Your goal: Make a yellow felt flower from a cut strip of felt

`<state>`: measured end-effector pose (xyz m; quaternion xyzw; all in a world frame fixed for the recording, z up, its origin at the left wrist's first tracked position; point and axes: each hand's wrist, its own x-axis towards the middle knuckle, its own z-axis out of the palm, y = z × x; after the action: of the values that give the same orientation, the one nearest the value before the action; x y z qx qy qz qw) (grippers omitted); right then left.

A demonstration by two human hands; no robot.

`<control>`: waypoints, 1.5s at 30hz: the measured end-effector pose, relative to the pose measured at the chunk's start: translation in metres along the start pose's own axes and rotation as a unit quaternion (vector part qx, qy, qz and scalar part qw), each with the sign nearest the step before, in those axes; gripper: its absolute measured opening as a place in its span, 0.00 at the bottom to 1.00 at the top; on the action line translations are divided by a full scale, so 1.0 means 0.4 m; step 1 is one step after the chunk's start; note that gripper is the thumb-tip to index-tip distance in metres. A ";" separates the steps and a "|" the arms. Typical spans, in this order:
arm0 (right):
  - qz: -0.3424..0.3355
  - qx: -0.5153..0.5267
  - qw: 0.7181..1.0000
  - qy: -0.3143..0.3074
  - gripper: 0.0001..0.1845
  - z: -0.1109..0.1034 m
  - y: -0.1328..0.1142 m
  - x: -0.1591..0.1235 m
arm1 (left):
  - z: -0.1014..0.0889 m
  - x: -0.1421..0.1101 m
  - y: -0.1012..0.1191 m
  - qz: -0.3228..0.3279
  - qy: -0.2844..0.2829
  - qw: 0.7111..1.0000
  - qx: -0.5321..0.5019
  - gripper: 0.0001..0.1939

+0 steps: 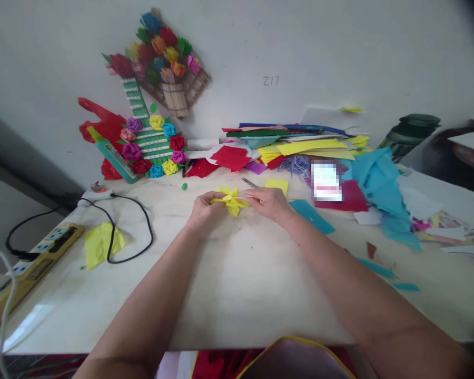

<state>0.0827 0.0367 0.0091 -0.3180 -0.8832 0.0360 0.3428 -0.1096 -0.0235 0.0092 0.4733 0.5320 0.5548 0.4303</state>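
A yellow paper flower [231, 200] with spread, pointed petals is held a little above the table, between both hands. My left hand [205, 208] is closed, its thumb and fingers pinching the petals on the left side. My right hand [272, 203] is closed in a pinch on a thin pale stick [242, 198], whose tip meets the flower's middle. Scissor blades [249, 182] stick out just behind the right fingers; whether that hand also grips the scissors is hidden. Behind the right wrist lies a yellow paper square [277, 186].
Stacked coloured paper [300, 147] lines the wall. A pixelated phone [327, 181] rests on dark red paper. Blue crepe paper [379, 179] lies to the right. At left are a glue bottle [114, 160], a flower-trimmed craft [154, 142], a black cable [152, 226] and a power strip [43, 258].
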 end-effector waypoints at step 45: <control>0.205 0.188 0.959 -0.061 0.08 -0.019 -0.026 0.032 | 0.006 0.004 -0.002 -0.023 -0.054 0.996 -0.074 0.15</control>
<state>0.0748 0.0347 0.0254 -0.4197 -0.7957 0.2899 0.3268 -0.1075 -0.0213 0.0084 0.4572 0.4764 0.5559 0.5050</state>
